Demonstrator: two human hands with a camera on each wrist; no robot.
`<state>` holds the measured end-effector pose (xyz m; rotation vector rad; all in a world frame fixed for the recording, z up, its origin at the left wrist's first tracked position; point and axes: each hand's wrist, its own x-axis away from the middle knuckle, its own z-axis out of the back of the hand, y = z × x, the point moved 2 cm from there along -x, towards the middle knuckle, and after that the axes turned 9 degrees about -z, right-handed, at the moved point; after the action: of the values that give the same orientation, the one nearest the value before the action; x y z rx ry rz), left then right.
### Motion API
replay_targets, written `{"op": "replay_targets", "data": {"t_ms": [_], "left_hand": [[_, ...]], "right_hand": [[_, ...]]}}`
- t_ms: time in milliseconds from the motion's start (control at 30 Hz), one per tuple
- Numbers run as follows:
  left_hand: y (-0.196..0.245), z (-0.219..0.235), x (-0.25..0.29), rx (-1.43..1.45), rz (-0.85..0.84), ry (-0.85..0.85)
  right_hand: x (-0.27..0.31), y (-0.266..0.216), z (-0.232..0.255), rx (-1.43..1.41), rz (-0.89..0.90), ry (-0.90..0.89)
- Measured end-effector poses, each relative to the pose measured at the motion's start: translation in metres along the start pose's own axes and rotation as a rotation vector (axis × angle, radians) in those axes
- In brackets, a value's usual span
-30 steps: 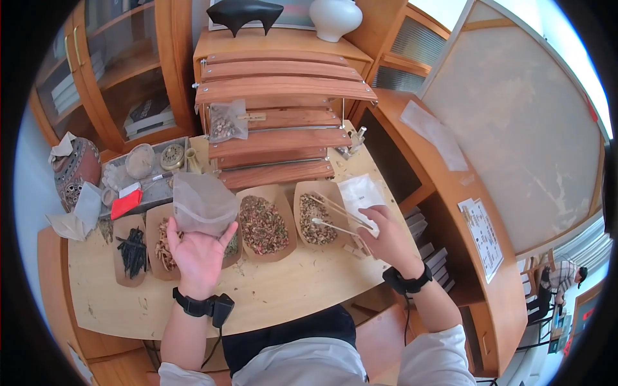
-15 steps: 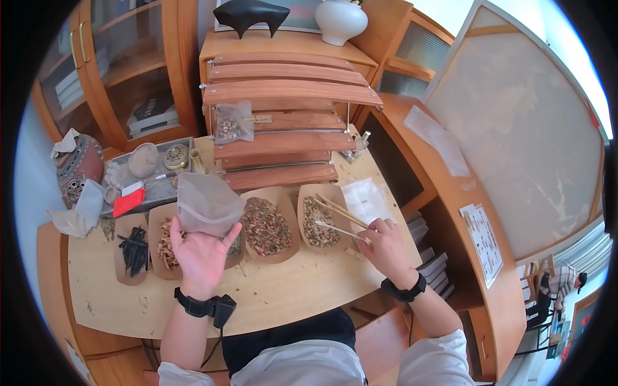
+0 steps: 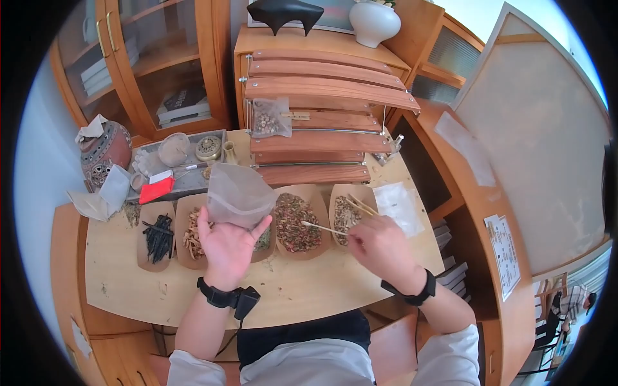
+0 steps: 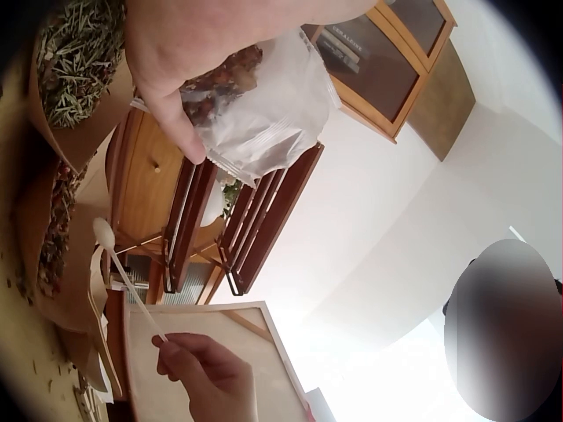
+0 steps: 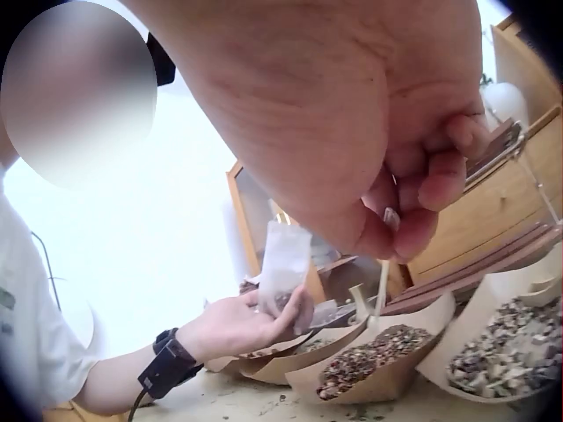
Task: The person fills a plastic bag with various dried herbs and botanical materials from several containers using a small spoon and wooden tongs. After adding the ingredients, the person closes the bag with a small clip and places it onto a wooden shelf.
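In the head view, holding a bag [image 3: 238, 193] up on the left hand [image 3: 230, 251], above the table [image 3: 193, 302] and in front of the chips and the leaves. Showing thumb and little finger at the bag's 2 sides and hiding the other fingers behind it. Pinching a white spoon [image 3: 328, 229] in the right hand [image 3: 386, 251], with fingers curled in, and pointing its tip left, over the red mix [image 3: 297, 222]. Having 5 trays [image 3: 302, 190] lined up below, bearing from left to right dark strips [image 3: 158, 238], chips [image 3: 194, 233], leaves [image 3: 262, 242], red mix and grey mix [image 3: 343, 212]. Hovering with the right hand just beside the sticks [image 3: 360, 204] on the grey mix. Facing a slatted rack [image 3: 331, 89] behind the trays, bearing a clear pouch [image 3: 265, 122].

In the left wrist view, laying 1 finger along the bag and showing brown pieces inside it. Holding the spoon by its stem with the right hand's fingertips, well apart from the bag.

In the right wrist view, cupping the left fingers round the upright bag. Gripping the stem between right thumb and fingertips, and pointing it downward.
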<state>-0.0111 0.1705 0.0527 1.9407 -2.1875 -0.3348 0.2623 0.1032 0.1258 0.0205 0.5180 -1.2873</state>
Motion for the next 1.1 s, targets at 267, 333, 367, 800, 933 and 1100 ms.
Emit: {"op": "replay_targets", "data": {"t_ms": [267, 333, 367, 800, 933, 1100], "left_hand": [[0.003, -0.002, 0.001, 0.001, -0.005, -0.018], [0.003, -0.002, 0.001, 0.014, -0.005, -0.031], [0.003, -0.001, 0.001, 0.018, -0.006, -0.034], [0.002, -0.003, 0.000, -0.052, -0.011, 0.006], [0.002, -0.004, 0.000, -0.032, 0.008, 0.018], [0.002, -0.002, 0.000, -0.032, 0.000, 0.010]], "right_hand": [[-0.031, -0.028, -0.038, -0.228, 0.014, -0.200], [-0.037, -0.030, -0.043, -0.372, -0.080, -0.258], [-0.040, -0.032, -0.045, -0.425, -0.136, -0.286], [-0.034, -0.041, -0.033, -0.529, -0.107, -0.146], [-0.031, -0.040, -0.050, -0.450, 0.034, -0.031], [-0.031, -0.012, -0.050, -0.438, -0.131, 0.000]]}}
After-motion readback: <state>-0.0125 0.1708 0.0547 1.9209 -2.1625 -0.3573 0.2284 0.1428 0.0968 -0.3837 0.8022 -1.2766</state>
